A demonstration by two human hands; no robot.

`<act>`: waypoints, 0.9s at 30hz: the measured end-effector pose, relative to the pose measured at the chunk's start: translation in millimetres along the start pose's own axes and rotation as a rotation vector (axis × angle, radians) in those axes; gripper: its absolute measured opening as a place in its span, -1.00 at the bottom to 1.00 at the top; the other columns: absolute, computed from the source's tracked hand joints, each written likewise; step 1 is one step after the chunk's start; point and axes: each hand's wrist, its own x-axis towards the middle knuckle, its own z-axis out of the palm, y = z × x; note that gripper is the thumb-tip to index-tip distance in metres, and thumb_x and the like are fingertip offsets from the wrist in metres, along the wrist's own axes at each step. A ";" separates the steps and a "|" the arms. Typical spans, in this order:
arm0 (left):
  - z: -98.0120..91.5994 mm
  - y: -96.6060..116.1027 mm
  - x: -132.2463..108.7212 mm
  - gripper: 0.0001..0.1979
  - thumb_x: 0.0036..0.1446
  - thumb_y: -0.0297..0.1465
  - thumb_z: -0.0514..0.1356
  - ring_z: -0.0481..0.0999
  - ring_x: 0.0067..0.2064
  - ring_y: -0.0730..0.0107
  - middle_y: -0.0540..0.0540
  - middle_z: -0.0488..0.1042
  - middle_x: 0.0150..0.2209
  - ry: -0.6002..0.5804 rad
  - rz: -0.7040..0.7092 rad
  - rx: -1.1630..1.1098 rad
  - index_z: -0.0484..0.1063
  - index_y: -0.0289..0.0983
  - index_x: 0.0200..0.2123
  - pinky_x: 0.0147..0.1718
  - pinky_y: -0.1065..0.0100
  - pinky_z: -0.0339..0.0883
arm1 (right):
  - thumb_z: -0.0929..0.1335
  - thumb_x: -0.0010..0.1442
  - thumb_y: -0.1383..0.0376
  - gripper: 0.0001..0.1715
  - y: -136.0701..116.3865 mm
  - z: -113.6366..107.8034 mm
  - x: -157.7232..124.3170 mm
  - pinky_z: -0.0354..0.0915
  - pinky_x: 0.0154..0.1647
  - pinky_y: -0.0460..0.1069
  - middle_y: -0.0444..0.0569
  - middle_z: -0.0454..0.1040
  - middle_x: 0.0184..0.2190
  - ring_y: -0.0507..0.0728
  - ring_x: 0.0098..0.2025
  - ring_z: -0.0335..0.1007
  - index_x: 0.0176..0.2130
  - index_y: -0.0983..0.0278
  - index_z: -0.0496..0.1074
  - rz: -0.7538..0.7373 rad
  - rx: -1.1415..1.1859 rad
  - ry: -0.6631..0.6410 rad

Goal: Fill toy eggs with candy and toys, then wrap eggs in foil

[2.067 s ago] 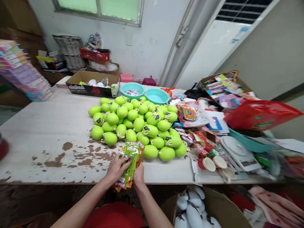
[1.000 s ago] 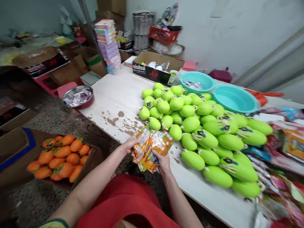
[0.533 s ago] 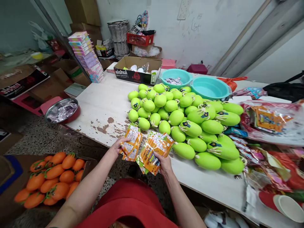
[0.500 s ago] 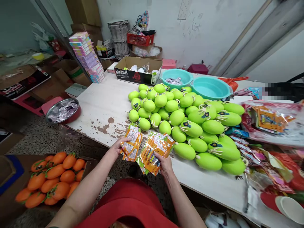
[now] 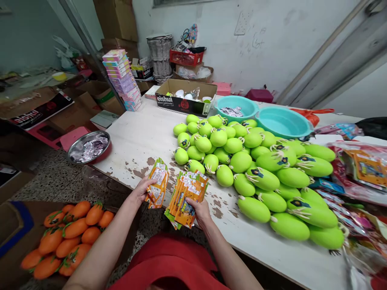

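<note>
My left hand (image 5: pixel 142 189) is closed on a small stack of orange-and-green printed packets (image 5: pixel 158 183), their printed backs facing up. A larger, fanned-out bunch of the same packets (image 5: pixel 186 199) is gripped in my right hand (image 5: pixel 198 210), thumb on top. Both bunches are held apart from each other over the table's front edge. Just right of them, many lime-green egg-shaped pieces (image 5: pixel 240 162) with pale stringy ends lie piled on the worn white table (image 5: pixel 127 141). Some carry dark blue patches.
Two turquoise basins (image 5: pixel 284 121) and an open carton (image 5: pixel 184 105) stand at the back. A metal bowl of silvery sachets (image 5: pixel 90 147) sits at the left corner. Orange egg-shaped pieces (image 5: pixel 66 241) fill a box below left. More orange packets (image 5: pixel 370 165) lie at right.
The view has swung slightly left, so the table things appear shifted right. Both hands still hold their bunches; the right one's packets are tilted and fanned a little differently.
</note>
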 end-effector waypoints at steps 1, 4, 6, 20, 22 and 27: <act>-10.9 7.7 2.9 -0.55 -0.24 -0.55 0.36 0.62 -0.42 0.28 -0.10 0.64 -0.38 0.026 0.012 -0.001 0.45 -0.35 -0.17 -0.37 0.34 0.52 | 0.63 -0.37 0.28 -0.42 2.9 12.1 5.8 0.50 -0.18 0.17 0.03 0.66 -0.29 0.29 -0.30 0.59 -0.25 0.31 0.57 0.005 -0.007 -0.012; -42.0 28.2 11.8 -0.51 -0.23 -0.53 0.35 0.61 -0.43 0.27 -0.09 0.63 -0.39 0.089 0.040 -0.002 0.44 -0.35 -0.11 -0.41 0.34 0.50 | 0.63 -0.37 0.27 -0.43 15.2 48.9 26.5 0.50 -0.18 0.16 0.03 0.66 -0.30 0.28 -0.31 0.59 -0.27 0.31 0.57 0.032 -0.022 -0.048; -59.5 38.6 18.5 -0.49 -0.23 -0.52 0.35 0.60 -0.44 0.26 -0.10 0.62 -0.39 0.118 0.060 -0.004 0.44 -0.36 -0.10 -0.44 0.34 0.49 | 0.63 -0.36 0.25 -0.42 24.8 72.7 41.4 0.50 -0.17 0.17 0.03 0.66 -0.29 0.28 -0.30 0.59 -0.26 0.31 0.57 0.060 -0.027 -0.070; -93.0 47.2 74.1 -0.51 -0.03 -0.37 0.29 0.57 -0.16 0.13 -0.19 0.58 -0.14 0.156 0.093 0.277 0.39 -0.27 0.03 -0.20 0.24 0.45 | 0.62 -0.39 0.26 -0.41 55.8 147.0 106.2 0.49 -0.21 0.17 0.01 0.65 -0.32 0.29 -0.31 0.57 -0.28 0.29 0.54 0.130 -0.122 -0.033; -76.4 29.3 80.2 -0.51 0.02 -0.31 0.29 0.47 0.05 0.03 -0.23 0.53 -0.04 0.166 0.119 0.389 0.39 -0.23 0.06 -0.03 0.17 0.38 | 0.61 -0.38 0.26 -0.43 62.7 150.3 110.8 0.49 -0.23 0.16 0.00 0.65 -0.34 0.29 -0.33 0.57 -0.28 0.29 0.53 0.127 -0.123 -0.018; -45.3 -23.5 92.9 -0.40 0.00 -0.11 0.30 0.08 0.30 -0.21 -0.27 0.26 0.24 0.034 0.167 0.952 0.40 -0.22 0.10 0.27 -0.10 -0.08 | 0.55 -0.28 0.26 -0.65 79.7 149.3 123.7 0.45 -0.30 0.07 -0.12 0.62 -0.47 0.21 -0.41 0.52 -0.39 0.23 0.52 0.124 -0.154 0.037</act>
